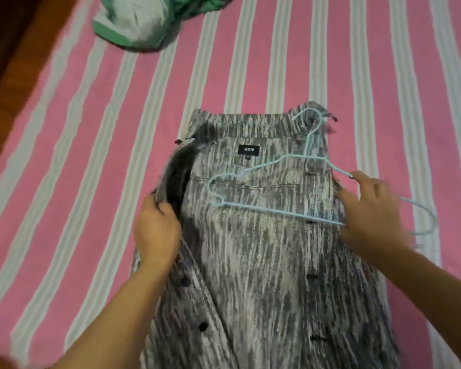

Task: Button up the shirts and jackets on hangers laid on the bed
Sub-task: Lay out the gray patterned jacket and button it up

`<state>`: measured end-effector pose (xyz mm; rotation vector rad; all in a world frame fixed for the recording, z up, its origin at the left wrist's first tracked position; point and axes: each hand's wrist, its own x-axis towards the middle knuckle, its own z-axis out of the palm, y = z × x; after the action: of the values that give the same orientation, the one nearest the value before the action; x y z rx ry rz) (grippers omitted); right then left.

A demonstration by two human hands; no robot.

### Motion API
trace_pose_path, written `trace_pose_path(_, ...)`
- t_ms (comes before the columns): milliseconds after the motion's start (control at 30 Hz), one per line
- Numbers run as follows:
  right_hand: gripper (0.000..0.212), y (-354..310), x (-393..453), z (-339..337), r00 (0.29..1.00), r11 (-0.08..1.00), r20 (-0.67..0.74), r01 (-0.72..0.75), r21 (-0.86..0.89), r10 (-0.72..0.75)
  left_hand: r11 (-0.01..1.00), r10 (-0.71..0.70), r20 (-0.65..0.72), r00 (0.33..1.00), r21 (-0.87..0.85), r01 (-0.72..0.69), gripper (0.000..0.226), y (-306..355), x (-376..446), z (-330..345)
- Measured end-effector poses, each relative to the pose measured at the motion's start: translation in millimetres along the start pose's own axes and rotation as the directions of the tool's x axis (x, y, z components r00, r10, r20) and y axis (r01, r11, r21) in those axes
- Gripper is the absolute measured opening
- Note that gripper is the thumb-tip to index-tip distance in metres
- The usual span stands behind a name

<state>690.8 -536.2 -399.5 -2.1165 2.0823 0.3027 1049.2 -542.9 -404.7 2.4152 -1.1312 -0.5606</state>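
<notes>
Grey-and-white streaked button-up shirt (pixel 264 249) lies open on the pink-and-white striped bedsheet (pixel 91 129), black label and dark buttons showing. Left hand (pixel 156 230) grips its left front edge; right hand (pixel 373 217), fingers spread, rests on the thin light-blue hanger (pixel 264 207) atop it.

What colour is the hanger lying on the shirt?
Light blue. The hanger shows best in the head view, against the grey streaked shirt.

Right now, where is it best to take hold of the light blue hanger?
Probably the hanger at its bare right shoulder loop, from the right. That end juts past the jacket onto the bedsheet, beside the right hand.
</notes>
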Motion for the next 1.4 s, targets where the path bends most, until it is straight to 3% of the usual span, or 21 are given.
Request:
trace_pose_path(67, 0.051, -18.6, 12.3, -5.4, 0.993, 0.994, -0.037, 0.111, 0.017, -0.111, 0.989, 0.058, 0.017, 0.998, -0.139, -0.055, 0.021, 18.0, -10.5, -25.4)
trace_pose_path(133, 0.051, -42.2, 32.5, -10.1, 0.985, 0.985, -0.014, 0.170, -0.004, -0.170, 0.967, 0.244, 0.229, 0.942, -0.132, -0.219, 0.028, 39.6, -31.0, -33.9)
trace_pose_path(167, 0.052, -53.7, 43.1, -10.0, 0.983, 0.983, 0.005, 0.183, -0.017, -0.183, 0.943, 0.326, 0.392, 0.860, -0.073, -0.324, 0.034, 47.9, -42.5, -30.5)
trace_pose_path(233, 0.058, -70.8, 61.8, -5.9, 0.983, 0.982, 0.037, 0.183, -0.045, -0.182, 0.865, 0.375, 0.709, 0.597, -0.035, -0.501, 0.039, 55.0, -63.6, -20.5)
trace_pose_path(300, 0.070, -83.4, 78.7, 0.0, 0.981, 0.981, 0.068, 0.186, -0.054, -0.183, 0.914, 0.338, 0.847, 0.411, -0.191, -0.358, 0.038, 43.7, -67.6, -19.5)
trace_pose_path(333, 0.074, -89.2, 85.5, 3.8, 0.979, 0.981, 0.088, 0.188, -0.047, -0.183, 0.940, 0.331, 0.828, 0.454, -0.248, -0.234, 0.038, 26.7, -60.7, -23.3)
trace_pose_path(367, 0.075, -94.5, 90.6, 7.0, 0.977, 0.981, 0.108, 0.188, -0.042, -0.183, 0.955, 0.297, 0.734, 0.611, -0.221, -0.199, 0.032, 3.3, -48.3, -25.9)
trace_pose_path(400, 0.075, -99.0, 94.8, 10.0, 0.975, 0.981, 0.117, 0.193, -0.038, -0.187, 0.972, 0.234, 0.555, 0.798, -0.101, -0.214, 0.027, -27.3, -31.3, -28.4)
trace_pose_path(433, 0.074, -102.7, 98.5, 13.6, 0.974, 0.980, 0.115, 0.199, -0.029, -0.194, 0.981, 0.123, 0.401, 0.908, 0.088, -0.172, 0.039, -58.4, -14.2, -35.3)
trace_pose_path(467, 0.072, -105.4, 102.0, 17.0, 0.973, 0.979, 0.112, 0.203, -0.021, -0.200, 0.973, -0.005, 0.344, 0.939, 0.220, -0.075, 0.053, -91.9, 0.8, -42.7)
trace_pose_path(533, 0.069, -109.8, 108.2, 22.4, 0.971, 0.978, 0.125, 0.209, -0.026, -0.204, 0.927, -0.257, 0.491, 0.832, 0.369, 0.069, 0.055, -141.7, 15.1, -49.2)
trace_pose_path(600, 0.065, -111.6, 112.1, 23.9, 0.970, 0.978, 0.140, 0.208, -0.036, -0.201, 0.910, -0.328, 0.614, 0.718, 0.408, 0.067, 0.013, -159.9, 14.4, -57.8)
trace_pose_path(700, 0.062, -109.1, 116.5, 26.5, 0.971, 0.978, 0.141, 0.201, -0.050, -0.193, 0.913, -0.269, 0.489, 0.829, 0.404, 0.058, 0.021, -161.9, 45.1, -85.5)
trace_pose_path(800, 0.061, -110.6, 125.0, 22.8, 0.978, 0.981, 0.111, 0.186, -0.048, -0.179, 0.840, -0.059, 0.234, 0.970, 0.537, -0.078, 0.010, -155.9, 115.7, -130.9)
trace_pose_path(933, 0.067, -130.9, 141.6, 13.5, 0.976, 0.977, 0.079, 0.206, -0.048, -0.202, 0.523, -0.042, 0.146, 0.988, 0.846, -0.103, 0.042, -129.2, 174.0, -129.4)
trace_pose_path(967, 0.072, -136.2, 145.5, 14.7, 0.974, 0.975, 0.088, 0.214, -0.057, -0.209, 0.507, -0.029, 0.179, 0.983, 0.851, -0.140, 0.052, -111.0, 175.6, -111.1)
trace_pose_path(1067, 0.081, -145.6, 155.4, 24.2, 0.973, 0.980, 0.132, 0.196, -0.047, -0.188, 0.771, 0.127, 0.450, 0.884, 0.516, -0.374, 0.066, -39.5, 149.9, -37.8)
trace_pose_path(1100, 0.085, -144.9, 158.7, 27.8, 0.971, 0.981, 0.154, 0.191, -0.045, -0.182, 0.803, 0.201, 0.520, 0.830, 0.398, -0.444, 0.067, -14.5, 136.4, -13.6)
trace_pose_path(1233, 0.104, -124.0, 161.8, 27.1, 0.945, 0.968, 0.228, 0.248, -0.029, -0.235, 0.570, 0.427, 0.699, 0.573, 0.283, -0.771, 0.066, 39.1, 98.9, 69.7)
trace_pose_path(1333, 0.086, -78.5, 153.1, 27.3, 0.983, 0.992, 0.164, 0.096, -0.078, -0.082, 0.545, 0.308, 0.775, 0.552, 0.332, -0.770, 0.064, 31.3, 103.9, 106.9)
trace_pose_path(1400, 0.070, -34.8, 148.0, 31.6, 0.974, 0.986, 0.177, -0.126, -0.109, 0.144, 0.567, 0.249, 0.787, 0.565, 0.354, -0.744, 0.063, 25.5, 103.6, 117.3)
